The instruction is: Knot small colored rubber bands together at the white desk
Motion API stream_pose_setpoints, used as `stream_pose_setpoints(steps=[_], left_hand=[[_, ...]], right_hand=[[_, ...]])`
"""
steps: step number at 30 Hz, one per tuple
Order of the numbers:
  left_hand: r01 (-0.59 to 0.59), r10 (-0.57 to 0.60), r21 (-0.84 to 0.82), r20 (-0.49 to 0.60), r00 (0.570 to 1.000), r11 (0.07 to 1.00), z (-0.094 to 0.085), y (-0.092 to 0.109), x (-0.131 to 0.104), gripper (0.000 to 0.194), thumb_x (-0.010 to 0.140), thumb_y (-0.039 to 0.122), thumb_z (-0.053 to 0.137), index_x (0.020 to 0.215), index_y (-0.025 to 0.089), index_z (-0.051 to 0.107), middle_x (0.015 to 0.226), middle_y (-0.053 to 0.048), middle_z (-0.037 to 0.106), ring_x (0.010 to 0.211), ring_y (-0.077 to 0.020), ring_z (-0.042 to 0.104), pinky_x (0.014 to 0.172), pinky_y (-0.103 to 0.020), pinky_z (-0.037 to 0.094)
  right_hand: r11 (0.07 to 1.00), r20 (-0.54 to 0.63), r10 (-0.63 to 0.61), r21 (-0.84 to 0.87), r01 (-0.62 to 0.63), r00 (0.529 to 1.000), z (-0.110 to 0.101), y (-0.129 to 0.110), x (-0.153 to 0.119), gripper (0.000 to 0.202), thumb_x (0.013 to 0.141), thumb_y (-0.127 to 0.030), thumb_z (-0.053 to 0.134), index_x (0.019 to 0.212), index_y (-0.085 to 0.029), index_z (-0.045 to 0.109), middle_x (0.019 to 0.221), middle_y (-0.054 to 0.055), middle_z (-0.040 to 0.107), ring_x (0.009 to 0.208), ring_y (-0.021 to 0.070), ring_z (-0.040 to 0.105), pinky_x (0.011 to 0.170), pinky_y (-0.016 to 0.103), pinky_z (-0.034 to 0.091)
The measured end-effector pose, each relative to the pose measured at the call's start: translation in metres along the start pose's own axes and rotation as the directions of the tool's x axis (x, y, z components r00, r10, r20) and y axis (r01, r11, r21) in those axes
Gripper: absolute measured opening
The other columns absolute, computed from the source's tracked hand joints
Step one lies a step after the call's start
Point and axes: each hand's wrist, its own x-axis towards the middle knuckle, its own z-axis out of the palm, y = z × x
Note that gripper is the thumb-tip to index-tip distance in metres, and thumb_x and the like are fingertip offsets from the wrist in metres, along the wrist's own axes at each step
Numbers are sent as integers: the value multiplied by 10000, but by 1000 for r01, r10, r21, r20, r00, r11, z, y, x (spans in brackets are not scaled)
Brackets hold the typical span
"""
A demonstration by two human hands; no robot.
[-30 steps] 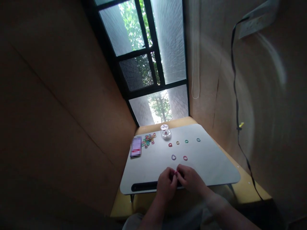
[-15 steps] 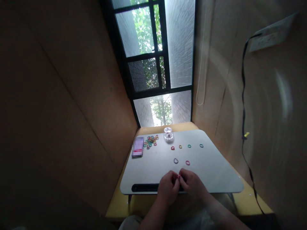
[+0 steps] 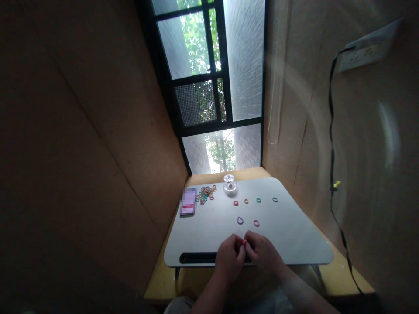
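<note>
My left hand and my right hand meet over the near edge of the white lap table. The fingertips of both are pinched on a small pinkish-red hair tie, mostly hidden by the fingers. Just beyond them lie a purple hair tie and a pink hair tie. Farther back is a row with a red hair tie, a yellow one, a green one and a dark teal one.
A pile of mixed hair ties lies at the back left beside a phone. A clear round container stands at the back. A black slot runs along the near edge. Walls close in both sides; a cable hangs right.
The hands stay together on the hair tie, with at most a slight shift of the fingers. The whole view has moved very slightly; the things on the table lie as before.
</note>
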Motion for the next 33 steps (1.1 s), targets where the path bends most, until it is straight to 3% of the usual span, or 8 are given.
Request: stream_pose_setpoints(steps=[33], left_hand=[[-15, 13, 98, 22, 1000, 995, -1, 2, -2, 100, 883, 273, 518, 869, 209, 593, 783, -20, 628, 704, -160, 545, 631, -276, 331]], right_hand=[[1000, 66, -6, -7, 6, 998, -1, 2, 2, 146, 862, -255, 457, 730, -213, 506, 675, -6, 576, 624, 149, 518, 606, 260, 363]])
